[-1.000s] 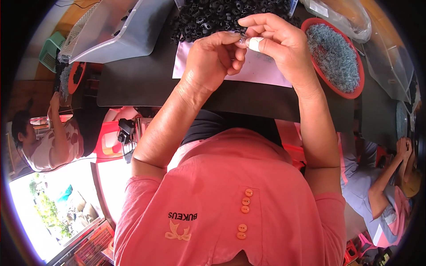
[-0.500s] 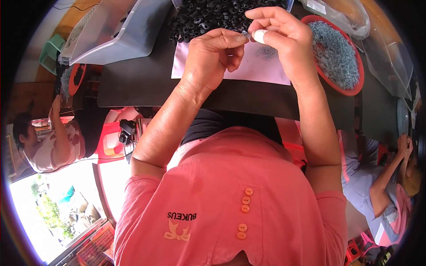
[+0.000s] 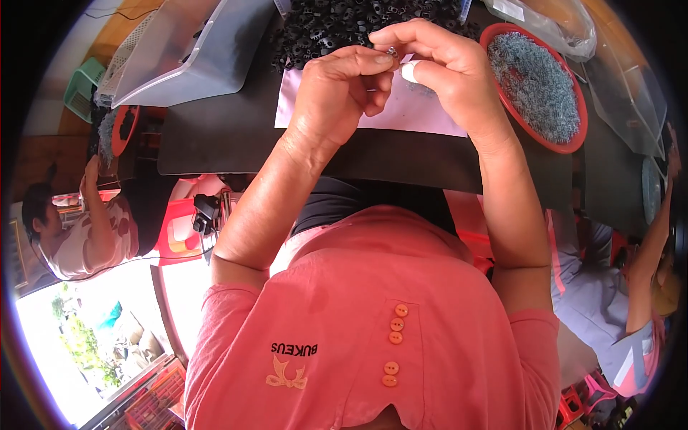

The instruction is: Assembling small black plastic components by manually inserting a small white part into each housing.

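Observation:
My left hand (image 3: 333,89) is closed in a pinch, thumb against fingers, on a small dark piece with a shiny metal bit (image 3: 392,51). My right hand (image 3: 459,72) arches over it from the other side, its index finger reaching past the piece and its thumb apart, the thumb tip wrapped in white. Whether the right fingertips touch the piece cannot be made out. Beneath both hands lies a pale pink sheet (image 3: 304,107) with a few tiny grey parts on it. Beyond them is a heap of small black plastic parts (image 3: 322,29).
At the right, a red oval basin (image 3: 584,122) holds many tiny silvery-blue parts. A translucent plastic bin (image 3: 179,82) stands at the left on the dark table (image 3: 215,143). Clear plastic bags (image 3: 566,36) lie at the far right. One person (image 3: 86,229) sits left, another (image 3: 609,308) right.
My right hand has shifted left and its index finger now reaches over the piece, with the thumb further from the left fingertips. My left hand has barely moved. The right-hand person's arm has moved.

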Available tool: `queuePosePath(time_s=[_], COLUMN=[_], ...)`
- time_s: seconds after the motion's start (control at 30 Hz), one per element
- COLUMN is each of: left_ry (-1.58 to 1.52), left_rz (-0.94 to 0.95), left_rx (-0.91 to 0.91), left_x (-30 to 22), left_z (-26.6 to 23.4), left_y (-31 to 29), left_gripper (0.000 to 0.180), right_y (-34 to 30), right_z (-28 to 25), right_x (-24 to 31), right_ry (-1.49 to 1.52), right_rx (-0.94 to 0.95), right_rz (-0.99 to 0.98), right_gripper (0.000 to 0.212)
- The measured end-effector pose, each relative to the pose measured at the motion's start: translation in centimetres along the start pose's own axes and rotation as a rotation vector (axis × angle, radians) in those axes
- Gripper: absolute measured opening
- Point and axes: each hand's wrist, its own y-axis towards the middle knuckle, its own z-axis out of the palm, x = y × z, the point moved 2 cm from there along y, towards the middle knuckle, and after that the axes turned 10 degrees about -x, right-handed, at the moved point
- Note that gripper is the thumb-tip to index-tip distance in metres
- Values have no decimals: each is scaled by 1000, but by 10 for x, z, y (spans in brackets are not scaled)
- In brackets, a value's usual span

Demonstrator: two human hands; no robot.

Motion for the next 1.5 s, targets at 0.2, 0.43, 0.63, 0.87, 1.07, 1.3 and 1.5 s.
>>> queuePosePath(time_s=[0.2, 0.43, 0.63, 0.87, 1.07, 1.3, 1.5], left_ry=[27, 139, 23, -9, -94, -59, -8], left_rz=[32, 240, 172, 117, -55, 221, 294], left_rx=[-17, -105, -63, -58, 106, -47, -65], left_x=[-3, -3, -3, -5, 1, 4, 2], left_z=[-4, -1, 4, 8, 3, 15, 16], left_y=[0, -1, -4, -8, -2, -1, 1], left_gripper=[9, 7, 5, 10, 17, 16, 15], right_y=[-4, -4, -6, -6, -5, -6, -6], right_z=[2, 3, 1, 0, 0, -1, -2], right_x=[4, 17, 17, 18, 18, 18, 16], right_ry=[0, 11, -7, 31, 19, -36, 30], right_rx=[-102, -198, -216, -289, -309, -322, -336], right_rz=[72, 122, -4, -7, -28, -41, -36], right_gripper=[35, 31, 30, 29, 30, 29, 29])
